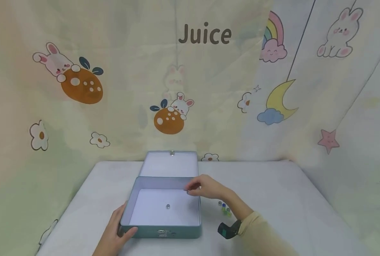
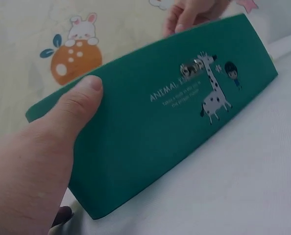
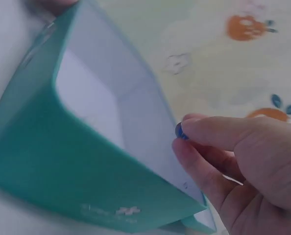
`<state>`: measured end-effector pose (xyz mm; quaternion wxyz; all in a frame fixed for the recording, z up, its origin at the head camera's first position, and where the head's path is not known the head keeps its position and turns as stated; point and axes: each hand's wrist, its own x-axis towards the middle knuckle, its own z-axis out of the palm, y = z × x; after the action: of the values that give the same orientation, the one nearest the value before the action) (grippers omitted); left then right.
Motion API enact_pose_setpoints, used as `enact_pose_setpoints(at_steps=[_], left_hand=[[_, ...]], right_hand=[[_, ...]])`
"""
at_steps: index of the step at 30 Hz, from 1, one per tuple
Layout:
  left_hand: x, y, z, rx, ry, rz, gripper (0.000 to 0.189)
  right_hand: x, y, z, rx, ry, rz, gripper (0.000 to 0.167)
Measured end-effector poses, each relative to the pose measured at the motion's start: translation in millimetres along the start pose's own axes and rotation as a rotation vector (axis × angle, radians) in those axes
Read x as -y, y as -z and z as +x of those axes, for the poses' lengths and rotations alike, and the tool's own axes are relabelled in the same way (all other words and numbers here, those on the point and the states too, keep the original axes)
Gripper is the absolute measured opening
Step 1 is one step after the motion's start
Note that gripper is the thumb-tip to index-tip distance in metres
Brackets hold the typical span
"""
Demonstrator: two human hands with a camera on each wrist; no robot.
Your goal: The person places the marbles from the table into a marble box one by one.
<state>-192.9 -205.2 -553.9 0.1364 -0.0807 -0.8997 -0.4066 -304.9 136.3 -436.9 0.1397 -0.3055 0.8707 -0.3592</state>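
Observation:
A green metal box [image 2: 150, 132] with a giraffe print on its front wall stands with its hinged lid [image 1: 170, 164] laid back behind it. My left hand [image 1: 114, 229] grips the near left corner, thumb on the front wall and fingers along the left side. Over the box's right wall is my right hand [image 1: 208, 186], which pinches a small blue marble [image 3: 180, 130] between thumb and fingertips. A single clear marble [image 1: 168, 206] lies on the white floor inside the box. Several more marbles [image 1: 224, 209], greenish, blue and clear, lie on the table to the right.
The white-covered table [image 1: 270, 185] extends to both sides of the box. A printed cloth [image 1: 129, 89] with rabbits and oranges hangs behind. A dark wrist device [image 1: 229, 230] sits below my right forearm, close to the loose marbles.

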Motion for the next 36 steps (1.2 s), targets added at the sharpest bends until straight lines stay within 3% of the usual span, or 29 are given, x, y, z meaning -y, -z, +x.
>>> enact_pose_setpoints(at_steps=[4, 9, 17, 26, 36], left_hand=[[-4.4, -10.3, 1.7, 0.03, 0.056, -0.044, 0.084], [-2.8, -5.1, 1.3, 0.005, 0.065, -0.044, 0.085], [-2.2, -6.8, 2.2, 0.021, 0.058, -0.017, 0.085], [-2.8, -0.8, 0.4, 0.033, 0.075, -0.02, 0.087], [-3.1, -1.7, 2.3, 0.039, 0.062, 0.003, 0.088]], right_hand=[[9, 11, 9.9, 0.094, -0.03, -0.13, 0.012], [20, 9, 28.4, 0.177, -0.004, -0.222, 0.011], [22, -1, 37.2, 0.234, -0.014, -0.332, 0.012], [22, -19, 59.9, 0.352, -0.027, -0.466, 0.012], [24, -34, 78.5, 0.406, 0.007, -0.539, 0.01]])
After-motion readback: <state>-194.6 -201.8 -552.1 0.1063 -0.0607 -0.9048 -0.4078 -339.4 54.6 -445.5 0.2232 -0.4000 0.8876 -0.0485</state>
